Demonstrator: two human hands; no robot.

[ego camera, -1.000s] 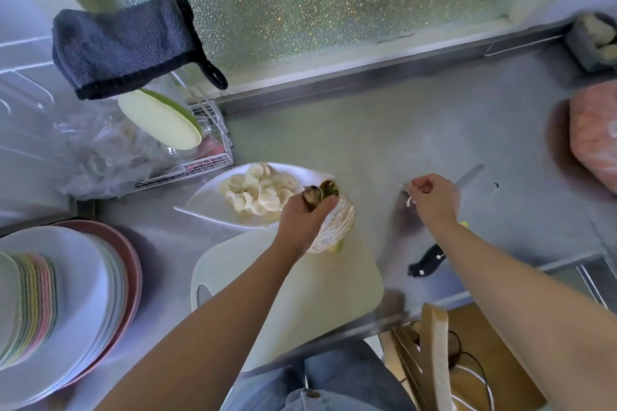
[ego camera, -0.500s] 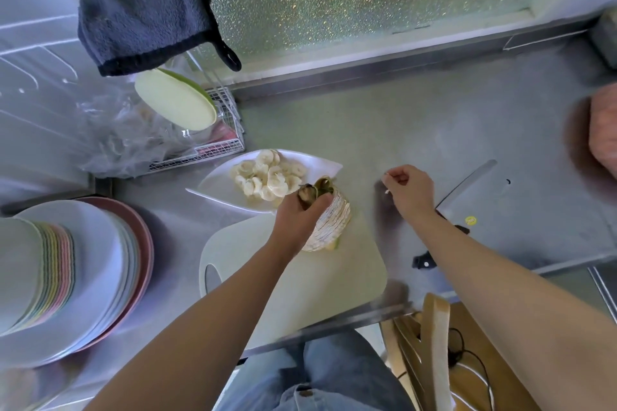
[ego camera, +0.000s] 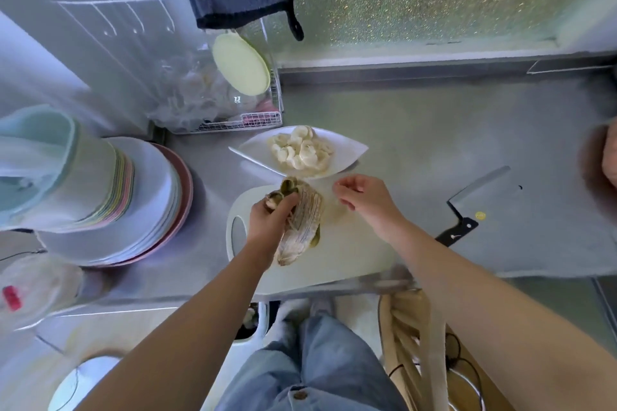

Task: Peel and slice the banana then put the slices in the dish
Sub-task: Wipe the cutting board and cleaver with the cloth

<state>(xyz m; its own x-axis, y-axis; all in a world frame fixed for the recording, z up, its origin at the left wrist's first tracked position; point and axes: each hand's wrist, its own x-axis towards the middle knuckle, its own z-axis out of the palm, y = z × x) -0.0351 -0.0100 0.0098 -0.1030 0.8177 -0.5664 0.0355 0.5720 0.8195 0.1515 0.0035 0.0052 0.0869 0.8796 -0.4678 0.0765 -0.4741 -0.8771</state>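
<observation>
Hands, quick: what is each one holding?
Left hand: grips the peel.
Right hand: fingers curled; whether it holds anything cannot be told.

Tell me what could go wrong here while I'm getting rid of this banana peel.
The knife lies on the counter just right of your right hand, handle toward you; a sideways sweep could knock it.
The peel in your left hand hangs close to the dish; loose strings could drop onto the slices.
The cutting board sits with its near edge by the counter's front lip, so a push might slide it off.
</observation>
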